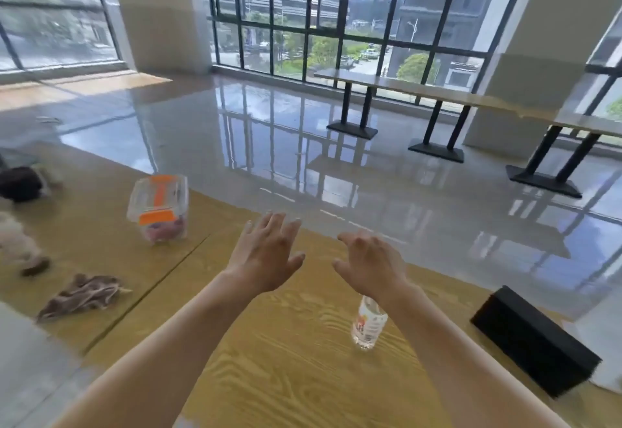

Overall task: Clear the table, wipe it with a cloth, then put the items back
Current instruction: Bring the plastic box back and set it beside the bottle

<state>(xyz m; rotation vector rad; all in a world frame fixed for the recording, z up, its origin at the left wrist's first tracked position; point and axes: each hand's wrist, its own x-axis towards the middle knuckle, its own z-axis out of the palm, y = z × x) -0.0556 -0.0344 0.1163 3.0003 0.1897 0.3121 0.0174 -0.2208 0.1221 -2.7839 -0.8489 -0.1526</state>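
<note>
Sitting at the far left of the wooden counter, a dark lump and a pale fuzzy shape are too blurred to name. Just to their right a brown striped cloth lies crumpled on the counter, touched by neither hand. Beyond it, near the far edge, stands a clear container with an orange lid (something pinkish shows inside). The left hand hovers above the middle of the counter, its grip spread wide and holding nothing. Close beside it, the right hand hovers with its grip also spread, fingers slightly bent, empty. A clear bottle with a white label stands upright on the counter under the right wrist. A black box sits at the counter's right end, well apart from the bottle.
</note>
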